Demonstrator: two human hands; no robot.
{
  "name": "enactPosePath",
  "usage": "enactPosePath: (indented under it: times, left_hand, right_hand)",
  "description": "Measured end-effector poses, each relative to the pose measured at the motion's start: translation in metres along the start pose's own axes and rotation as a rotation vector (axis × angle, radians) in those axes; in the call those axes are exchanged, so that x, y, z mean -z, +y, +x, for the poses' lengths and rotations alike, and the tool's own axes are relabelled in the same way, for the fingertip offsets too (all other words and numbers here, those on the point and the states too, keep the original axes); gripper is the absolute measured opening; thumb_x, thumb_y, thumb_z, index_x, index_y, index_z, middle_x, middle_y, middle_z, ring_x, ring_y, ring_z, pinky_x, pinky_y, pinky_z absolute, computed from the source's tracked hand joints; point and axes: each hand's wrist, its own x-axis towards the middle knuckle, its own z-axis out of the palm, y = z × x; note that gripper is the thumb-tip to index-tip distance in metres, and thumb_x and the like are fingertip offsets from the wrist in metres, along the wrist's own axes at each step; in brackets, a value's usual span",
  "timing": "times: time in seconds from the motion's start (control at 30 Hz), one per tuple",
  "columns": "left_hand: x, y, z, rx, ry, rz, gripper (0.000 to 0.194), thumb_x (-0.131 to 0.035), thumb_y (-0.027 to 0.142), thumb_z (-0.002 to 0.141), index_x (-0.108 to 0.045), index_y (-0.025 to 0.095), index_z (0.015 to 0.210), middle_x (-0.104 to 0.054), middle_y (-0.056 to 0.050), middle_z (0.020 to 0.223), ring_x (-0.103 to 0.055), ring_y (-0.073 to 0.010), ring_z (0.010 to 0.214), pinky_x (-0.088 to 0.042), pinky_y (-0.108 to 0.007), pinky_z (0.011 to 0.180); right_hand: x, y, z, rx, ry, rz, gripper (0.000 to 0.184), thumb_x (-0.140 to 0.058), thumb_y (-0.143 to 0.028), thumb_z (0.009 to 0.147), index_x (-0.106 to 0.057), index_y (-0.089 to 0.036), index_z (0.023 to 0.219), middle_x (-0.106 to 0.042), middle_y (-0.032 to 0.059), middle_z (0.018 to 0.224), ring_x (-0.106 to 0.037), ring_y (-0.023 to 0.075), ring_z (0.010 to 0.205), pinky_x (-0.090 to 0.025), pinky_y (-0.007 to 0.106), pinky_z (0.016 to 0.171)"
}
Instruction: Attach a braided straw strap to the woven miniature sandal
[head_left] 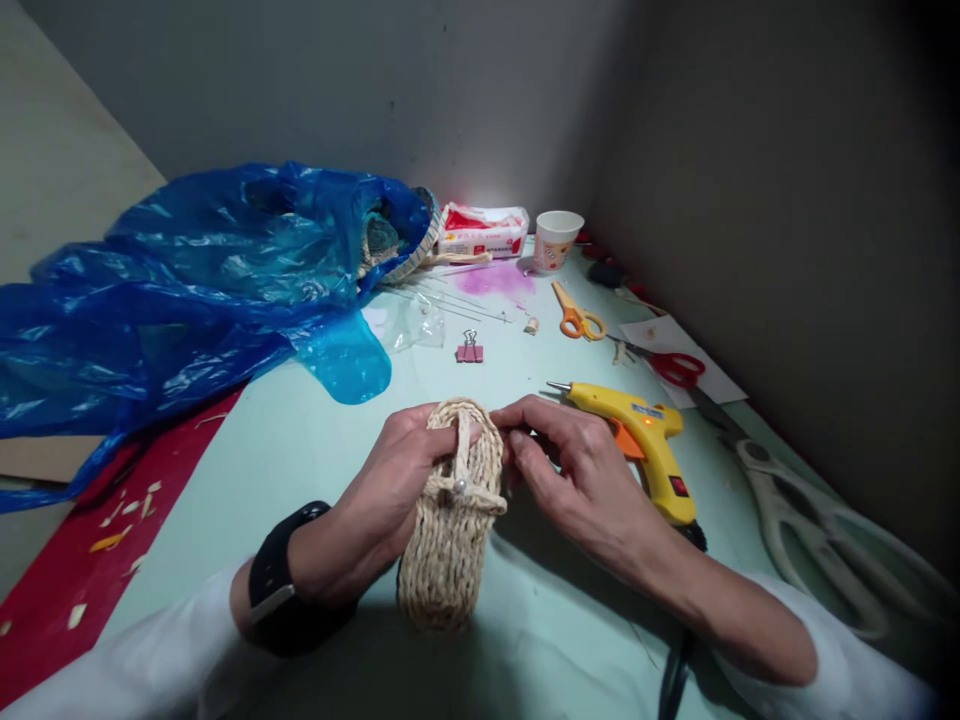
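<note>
A small woven straw sandal [450,530] with a T-shaped strap and a white pearl bead lies on the pale green table [315,440] near me. My left hand [375,500], with a black watch on its wrist, wraps around the sandal's left side and grips it. My right hand [570,470] sits against the sandal's right edge near the toe, its fingertips pinched at the rim and strap. A yellow glue gun [645,440] lies just behind my right hand, nozzle pointing left, untouched.
A large crumpled blue plastic bag [195,280] fills the left back. A pink binder clip [470,349], orange scissors [577,318], red scissors [671,365], white shears [810,520], a paper cup [556,238] and a tissue pack [481,230] lie around. A red mat [82,560] holds straw scraps.
</note>
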Motion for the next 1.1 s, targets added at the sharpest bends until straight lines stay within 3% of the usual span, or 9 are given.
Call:
enactPosePath:
  times: [1.1]
  left_hand:
    - [-0.0022, 0.0004, -0.0006, 0.022, 0.039, 0.001, 0.008, -0.064, 0.008, 0.074, -0.061, 0.013, 0.069, -0.058, 0.002, 0.063, -0.052, -0.0086, 0.053, -0.043, -0.020, 0.050]
  right_hand:
    - [-0.0035, 0.0005, -0.0007, 0.021, 0.014, 0.020, 0.023, -0.044, -0.007, 0.086, -0.066, -0.013, 0.091, -0.064, 0.0027, 0.076, -0.054, 0.0137, 0.066, -0.040, 0.026, 0.063]
